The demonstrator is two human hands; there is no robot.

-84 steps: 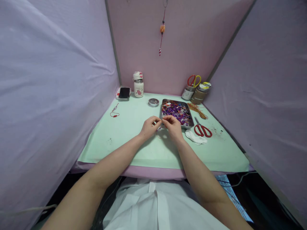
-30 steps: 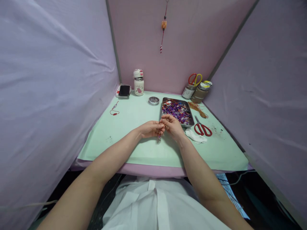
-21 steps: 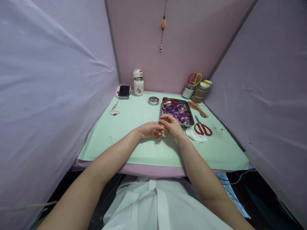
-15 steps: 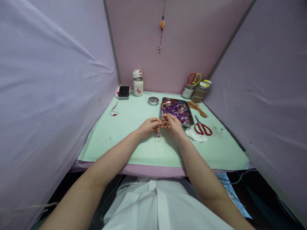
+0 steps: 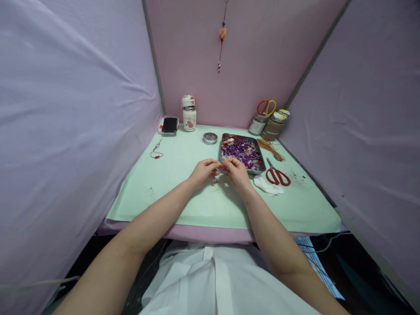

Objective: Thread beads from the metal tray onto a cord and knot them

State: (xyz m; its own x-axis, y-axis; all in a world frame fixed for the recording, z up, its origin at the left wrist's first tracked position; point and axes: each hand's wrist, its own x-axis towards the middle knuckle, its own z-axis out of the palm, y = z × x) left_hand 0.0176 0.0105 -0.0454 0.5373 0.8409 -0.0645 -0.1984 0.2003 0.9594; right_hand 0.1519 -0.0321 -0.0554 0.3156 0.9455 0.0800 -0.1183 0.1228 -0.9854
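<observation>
My left hand (image 5: 204,172) and my right hand (image 5: 236,172) meet fingertip to fingertip over the table, just in front of the bead tray. Both are pinched closed on a thin beaded cord (image 5: 214,180). A few small pinkish-purple beads hang from it below my left fingers, and a loose loop of the cord droops toward the tabletop. What lies right between the fingertips is too small to make out. The metal tray (image 5: 264,169), full of purple, clear and orange beads (image 5: 241,151), is directly behind my right hand.
Red-handled scissors (image 5: 278,175), a crumpled white tissue (image 5: 268,186) and a bundle of orange-brown cords (image 5: 271,149) lie right. Behind are jars (image 5: 275,127), a small round dish (image 5: 210,138), a bottle (image 5: 189,118) and a phone (image 5: 169,125). A red cord bracelet (image 5: 156,154) rests left.
My fingertips have shifted slightly and my right fingers have curled in a little. The hanging beads and the cord loop have moved slightly up and left.
</observation>
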